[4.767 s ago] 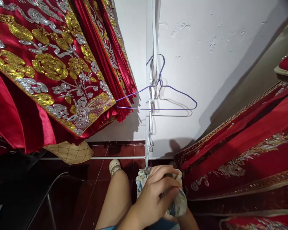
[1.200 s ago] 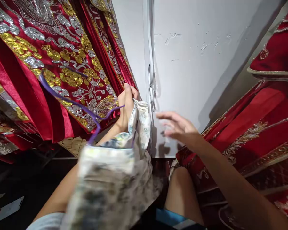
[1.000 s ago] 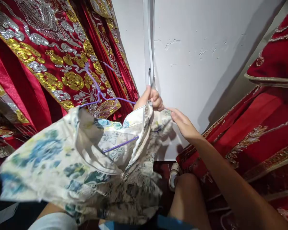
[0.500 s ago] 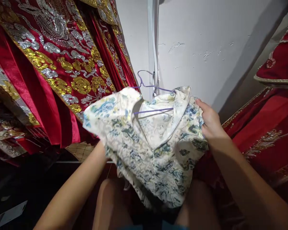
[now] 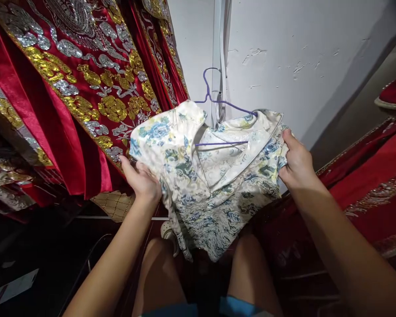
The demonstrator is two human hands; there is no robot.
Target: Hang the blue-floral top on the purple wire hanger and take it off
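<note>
A cream dress with blue and green flowers (image 5: 207, 185) hangs on a purple wire hanger (image 5: 214, 99). The hanger's hook sits by a white upright rail (image 5: 218, 53) in the wall corner. My left hand (image 5: 141, 180) grips the dress at its left shoulder. At the right shoulder my right hand (image 5: 295, 163) is closed on the fabric. The dress is open at the collar, and the hanger's bar shows inside it.
Red robes with gold and silver embroidery (image 5: 79, 83) hang close on the left. More red embroidered cloth (image 5: 366, 189) lies at the right. A white wall (image 5: 284, 57) is behind. My bare knees (image 5: 251, 273) and dark red floor tiles are below.
The dress went from bunched in my hands onto the purple hanger. It rose toward the rail, and both hands now hold it at the shoulders.
</note>
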